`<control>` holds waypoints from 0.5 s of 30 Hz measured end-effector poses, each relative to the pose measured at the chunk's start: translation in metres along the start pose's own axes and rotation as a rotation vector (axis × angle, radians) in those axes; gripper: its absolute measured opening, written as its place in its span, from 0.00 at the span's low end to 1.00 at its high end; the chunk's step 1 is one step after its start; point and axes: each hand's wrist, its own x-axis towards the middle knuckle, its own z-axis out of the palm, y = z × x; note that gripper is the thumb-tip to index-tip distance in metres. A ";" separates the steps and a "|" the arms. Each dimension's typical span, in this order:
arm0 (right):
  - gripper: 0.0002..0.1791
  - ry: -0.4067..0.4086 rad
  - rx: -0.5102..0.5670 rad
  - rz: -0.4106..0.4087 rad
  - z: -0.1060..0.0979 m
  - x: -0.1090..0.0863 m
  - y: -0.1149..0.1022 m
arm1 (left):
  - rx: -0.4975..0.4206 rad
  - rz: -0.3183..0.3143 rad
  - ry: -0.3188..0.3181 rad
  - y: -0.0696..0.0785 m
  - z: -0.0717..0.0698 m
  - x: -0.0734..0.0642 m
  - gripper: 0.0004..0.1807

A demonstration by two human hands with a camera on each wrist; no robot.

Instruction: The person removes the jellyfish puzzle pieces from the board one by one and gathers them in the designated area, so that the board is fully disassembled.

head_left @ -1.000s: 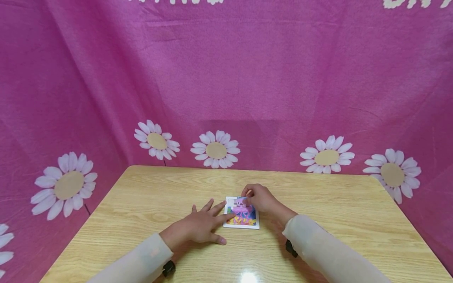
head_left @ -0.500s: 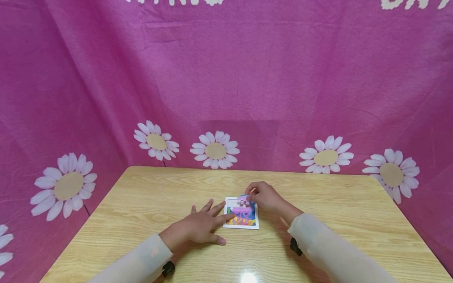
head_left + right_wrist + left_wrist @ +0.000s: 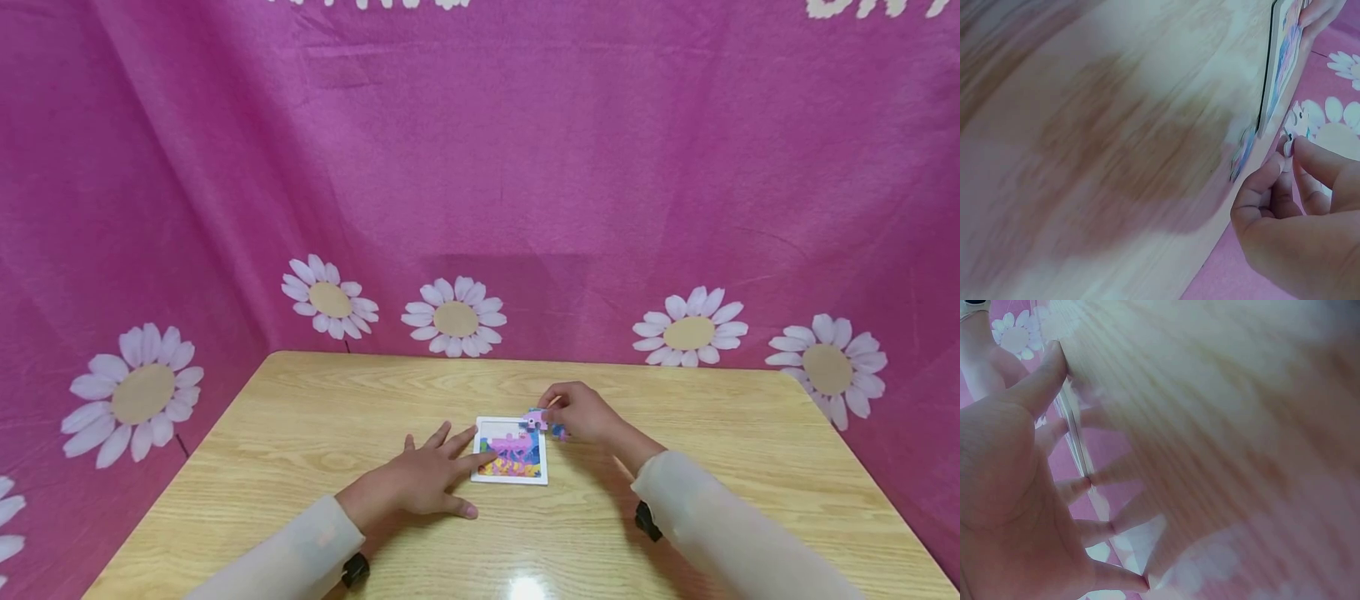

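Observation:
A square jigsaw puzzle in a white tray (image 3: 508,481) lies flat on the table, with bare tray along its top part. My left hand (image 3: 427,482) has its fingers spread straight, some resting on the tray's left side and picture; the left wrist view shows its palm and fingertips on the tabletop and tray edge. Just above the tray's top right corner, my right hand (image 3: 583,413) pinches a pink jigsaw piece (image 3: 534,421) with a printed eye between thumb and fingers. Another jigsaw piece (image 3: 559,432), blue and pink, lies on the table beside the tray, partly under this hand.
A light wooden table (image 3: 360,400) spreads around both hands. Behind it and at the sides hangs a pink cloth (image 3: 540,167) with printed white daisies. Dark wrist devices show below both sleeves.
My right hand has lifted the pink piece from the picture's upper part and carried it right, past the corner. The blue and pink loose piece now shows. The left hand stays put.

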 end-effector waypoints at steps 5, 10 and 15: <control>0.03 0.000 0.008 -0.008 -0.009 -0.001 0.007 | -0.011 0.004 -0.005 0.000 -0.001 -0.001 0.45; 0.03 0.005 -0.008 -0.029 -0.017 -0.002 0.016 | -0.015 0.007 0.003 0.001 -0.003 -0.003 0.45; 0.03 0.006 -0.025 -0.060 -0.024 -0.007 0.022 | -0.012 0.006 0.009 0.002 -0.003 -0.003 0.45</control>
